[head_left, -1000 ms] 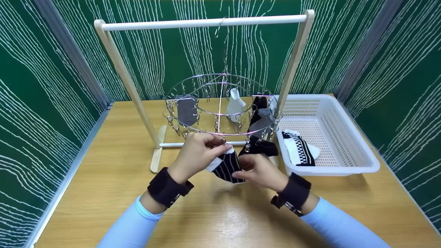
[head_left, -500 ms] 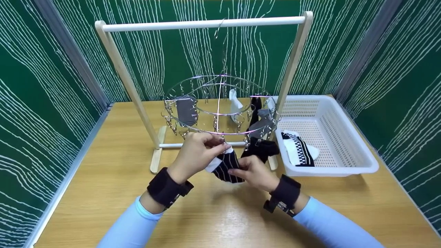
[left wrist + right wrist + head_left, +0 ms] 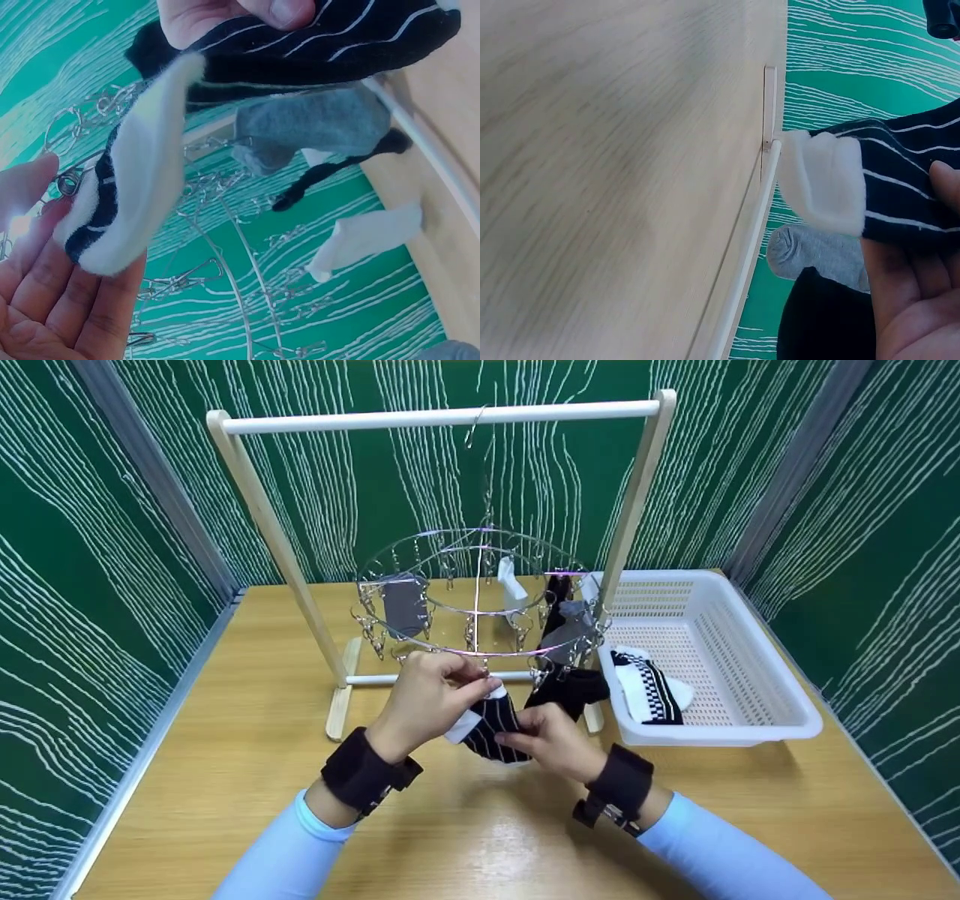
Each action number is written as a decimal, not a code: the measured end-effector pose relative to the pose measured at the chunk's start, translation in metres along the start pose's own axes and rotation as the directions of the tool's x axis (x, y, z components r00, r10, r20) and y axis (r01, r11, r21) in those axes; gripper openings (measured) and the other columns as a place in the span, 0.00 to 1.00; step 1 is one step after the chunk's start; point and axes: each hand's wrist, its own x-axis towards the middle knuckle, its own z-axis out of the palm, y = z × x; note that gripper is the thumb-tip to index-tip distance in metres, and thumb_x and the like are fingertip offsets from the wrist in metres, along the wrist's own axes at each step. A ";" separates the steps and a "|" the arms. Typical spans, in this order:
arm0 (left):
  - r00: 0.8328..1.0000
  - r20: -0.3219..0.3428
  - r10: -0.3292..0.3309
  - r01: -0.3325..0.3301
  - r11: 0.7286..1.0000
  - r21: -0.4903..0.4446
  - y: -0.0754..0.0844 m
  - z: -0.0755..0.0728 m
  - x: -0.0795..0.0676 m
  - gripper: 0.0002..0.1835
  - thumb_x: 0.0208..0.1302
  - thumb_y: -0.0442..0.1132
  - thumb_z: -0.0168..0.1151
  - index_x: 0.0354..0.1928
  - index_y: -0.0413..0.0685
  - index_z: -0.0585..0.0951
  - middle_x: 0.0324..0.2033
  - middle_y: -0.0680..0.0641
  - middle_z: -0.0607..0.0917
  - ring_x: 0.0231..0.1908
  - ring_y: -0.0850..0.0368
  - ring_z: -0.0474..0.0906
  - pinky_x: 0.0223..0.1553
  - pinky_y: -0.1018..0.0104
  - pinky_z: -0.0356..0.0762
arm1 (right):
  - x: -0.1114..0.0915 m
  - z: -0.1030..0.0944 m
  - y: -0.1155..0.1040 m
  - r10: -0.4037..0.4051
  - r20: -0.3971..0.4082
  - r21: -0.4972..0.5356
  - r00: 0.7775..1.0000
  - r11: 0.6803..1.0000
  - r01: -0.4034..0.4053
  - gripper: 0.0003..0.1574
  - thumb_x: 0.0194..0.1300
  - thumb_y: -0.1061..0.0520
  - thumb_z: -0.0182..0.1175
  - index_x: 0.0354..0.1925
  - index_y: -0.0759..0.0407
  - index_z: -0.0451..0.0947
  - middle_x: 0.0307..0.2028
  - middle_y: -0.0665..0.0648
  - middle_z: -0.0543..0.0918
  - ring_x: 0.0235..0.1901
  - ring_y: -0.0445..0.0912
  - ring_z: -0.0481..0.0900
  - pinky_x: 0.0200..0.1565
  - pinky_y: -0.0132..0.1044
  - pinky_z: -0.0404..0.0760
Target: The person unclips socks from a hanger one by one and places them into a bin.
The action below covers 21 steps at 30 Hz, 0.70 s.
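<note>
A black sock point(image 3: 491, 727) with thin white stripes and white ends is stretched between both hands, below the front of a round metal clip hanger point(image 3: 476, 652). My left hand point(image 3: 431, 694) pinches a metal clip point(image 3: 69, 182) at the sock's upper end; the left wrist view shows its white part beside the clip, above the fingers. My right hand point(image 3: 559, 741) grips the striped part lower down, thumb on top and fingers beneath in the right wrist view. Close behind the right hand hangs a plain black sock point(image 3: 574, 690).
A wooden rack with a white bar point(image 3: 442, 418) carries the hanger. Grey socks point(image 3: 405, 607) and a white sock point(image 3: 511, 589) hang from it. At right, a white plastic basket point(image 3: 780, 675) contains black-and-white socks point(image 3: 649, 690). The wooden table point(image 3: 225, 780) meets green walls.
My right hand has shifted slightly left along the striped sock, keeping its grip. My left hand stays at the clip. The hanging socks have swayed a little.
</note>
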 end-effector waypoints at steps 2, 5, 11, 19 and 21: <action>1.000 -0.009 0.025 -0.025 1.000 0.009 0.000 0.000 0.000 0.08 0.66 0.34 0.77 0.31 0.37 0.90 0.29 0.42 0.93 0.30 0.49 0.91 0.37 0.63 0.90 | 0.000 0.001 0.000 0.001 -0.003 -0.007 1.000 1.000 -0.001 0.07 0.70 0.65 0.71 0.35 0.69 0.90 0.18 0.62 0.82 0.17 0.31 0.67 0.22 0.23 0.65; 0.999 -0.016 0.047 -0.046 0.999 0.018 0.000 0.001 -0.001 0.09 0.66 0.34 0.77 0.28 0.38 0.89 0.27 0.43 0.93 0.29 0.49 0.91 0.36 0.62 0.89 | -0.001 0.001 0.000 -0.004 -0.007 -0.008 1.000 1.000 0.004 0.09 0.70 0.65 0.71 0.32 0.69 0.89 0.16 0.59 0.78 0.16 0.31 0.65 0.21 0.23 0.64; 0.998 -0.016 0.064 -0.064 0.997 0.034 -0.003 0.002 -0.001 0.10 0.66 0.33 0.76 0.26 0.38 0.88 0.26 0.43 0.92 0.27 0.49 0.90 0.35 0.62 0.89 | -0.004 0.001 0.001 -0.012 0.000 0.010 1.000 1.000 0.012 0.08 0.70 0.65 0.71 0.34 0.70 0.90 0.18 0.69 0.81 0.16 0.31 0.65 0.21 0.23 0.64; 0.997 -0.030 0.065 -0.064 0.997 0.040 -0.005 0.001 -0.001 0.10 0.66 0.34 0.77 0.27 0.39 0.89 0.26 0.43 0.92 0.29 0.49 0.92 0.38 0.60 0.91 | -0.010 0.001 0.005 -0.095 -0.010 0.004 0.995 0.995 0.095 0.12 0.68 0.67 0.72 0.26 0.70 0.86 0.18 0.69 0.80 0.18 0.30 0.68 0.23 0.23 0.68; 0.997 -0.033 0.064 -0.062 0.997 0.041 -0.005 0.001 -0.001 0.10 0.66 0.34 0.77 0.27 0.39 0.89 0.26 0.43 0.92 0.29 0.48 0.92 0.39 0.59 0.91 | -0.013 0.001 0.005 -0.120 -0.013 0.005 0.993 0.993 0.120 0.13 0.67 0.68 0.72 0.25 0.70 0.85 0.18 0.68 0.81 0.19 0.30 0.68 0.23 0.23 0.69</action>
